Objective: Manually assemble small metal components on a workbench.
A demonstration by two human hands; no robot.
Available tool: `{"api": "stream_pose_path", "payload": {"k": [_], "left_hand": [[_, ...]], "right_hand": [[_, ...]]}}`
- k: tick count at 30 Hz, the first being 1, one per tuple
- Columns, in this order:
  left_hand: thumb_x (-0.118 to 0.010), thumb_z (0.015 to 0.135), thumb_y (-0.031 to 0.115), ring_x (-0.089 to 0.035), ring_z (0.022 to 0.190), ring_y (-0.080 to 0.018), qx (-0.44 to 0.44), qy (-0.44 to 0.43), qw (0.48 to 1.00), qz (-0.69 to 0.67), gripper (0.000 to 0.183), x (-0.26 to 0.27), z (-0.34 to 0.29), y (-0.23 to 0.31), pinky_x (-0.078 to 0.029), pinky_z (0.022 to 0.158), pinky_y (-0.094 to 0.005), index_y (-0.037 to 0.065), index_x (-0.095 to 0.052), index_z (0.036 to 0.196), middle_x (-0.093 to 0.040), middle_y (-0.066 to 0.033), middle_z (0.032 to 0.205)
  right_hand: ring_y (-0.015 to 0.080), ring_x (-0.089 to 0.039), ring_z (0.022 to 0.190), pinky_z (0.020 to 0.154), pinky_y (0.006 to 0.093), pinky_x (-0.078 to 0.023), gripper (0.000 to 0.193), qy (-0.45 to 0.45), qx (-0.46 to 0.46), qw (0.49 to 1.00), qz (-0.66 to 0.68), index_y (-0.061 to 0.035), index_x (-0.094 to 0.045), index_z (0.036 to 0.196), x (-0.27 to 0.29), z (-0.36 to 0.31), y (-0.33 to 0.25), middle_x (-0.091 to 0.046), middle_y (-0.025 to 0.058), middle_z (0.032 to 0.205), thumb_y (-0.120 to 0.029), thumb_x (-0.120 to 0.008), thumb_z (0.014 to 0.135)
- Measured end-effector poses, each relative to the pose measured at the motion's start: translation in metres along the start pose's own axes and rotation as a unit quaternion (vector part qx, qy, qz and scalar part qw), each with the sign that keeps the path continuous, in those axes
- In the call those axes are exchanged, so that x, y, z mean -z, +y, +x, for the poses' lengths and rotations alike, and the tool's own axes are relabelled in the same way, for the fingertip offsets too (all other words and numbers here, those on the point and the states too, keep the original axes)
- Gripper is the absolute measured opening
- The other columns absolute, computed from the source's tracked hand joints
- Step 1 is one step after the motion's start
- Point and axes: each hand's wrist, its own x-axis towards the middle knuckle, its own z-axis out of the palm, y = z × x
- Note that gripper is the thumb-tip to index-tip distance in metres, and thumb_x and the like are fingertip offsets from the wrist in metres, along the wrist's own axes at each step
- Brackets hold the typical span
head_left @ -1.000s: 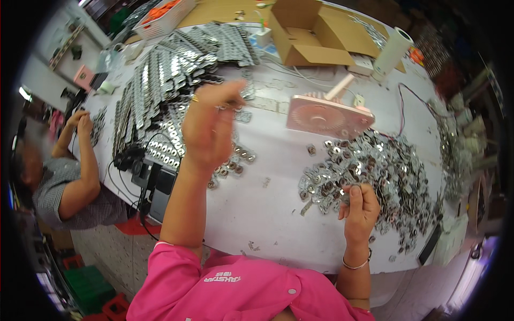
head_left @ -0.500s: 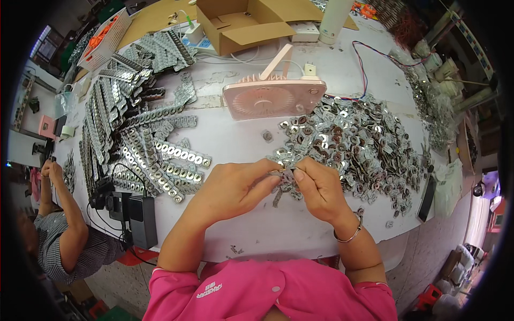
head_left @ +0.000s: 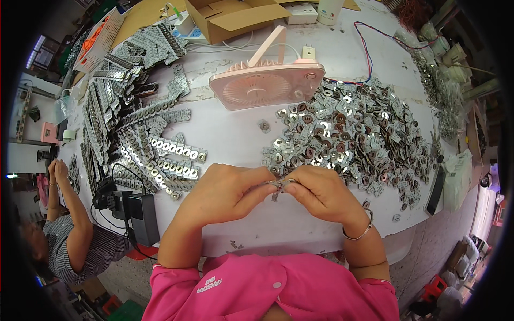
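Observation:
Small silvery metal pieces [head_left: 279,184] are pinched between my two hands, close in front of my chest over the white table. My left hand [head_left: 227,192] is closed on them with thumb and forefinger. From the other side my right hand [head_left: 321,193] pinches them too, its fingertips almost touching the left ones. The fingers cover most of the pieces, so their full shape is hidden. Just beyond the right hand spreads a heap of loose metal pieces [head_left: 353,139] with round discs. Past the left hand lie stacked metal strips [head_left: 176,150] set with rows of round discs.
A pink fan [head_left: 262,88] stands mid-table. Behind it sits an open cardboard box [head_left: 241,24]. A black device with cables [head_left: 142,216] is at the left edge, and a dark phone-like slab [head_left: 435,191] at the right. Another person [head_left: 75,230] works at the far left.
My hands have drawn level, the right wrist turning so its fingers point inward at the metal pieces. The whole view has shifted slightly.

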Motion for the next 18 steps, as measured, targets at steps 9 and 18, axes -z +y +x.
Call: {"api": "stream_pose_path", "payload": {"k": [9,18], "left_hand": [[-0.068,0.087,0.017,-0.063,0.061,-0.0276,-0.054,0.088,0.992,0.07,0.011,-0.009,-0.004,0.004,-0.048,0.056,-0.0369,0.011,-0.065,0.096,-0.063,-0.006,0.072],[-0.073,0.082,0.016,-0.056,0.055,-0.0196,-0.074,0.19,0.943,0.262,0.022,-0.036,0.001,-0.014,-0.041,0.053,-0.0328,0.011,-0.064,0.101,-0.057,-0.001,0.071]], "right_hand": [[0.0088,-0.054,0.06,0.052,0.0282,-0.04,0.025,-0.001,-0.177,0.943,0.281,-0.0017,-0.056,0.091,-0.012,-0.003,0.005,-0.051,0.0012,0.065,-0.023,-0.051,0.103],[0.0102,-0.042,0.058,0.052,0.0296,-0.038,0.024,0.111,-0.151,0.979,0.084,-0.0009,-0.053,0.085,-0.026,-0.003,0.007,-0.049,0.005,0.064,-0.02,-0.054,0.1]]}}
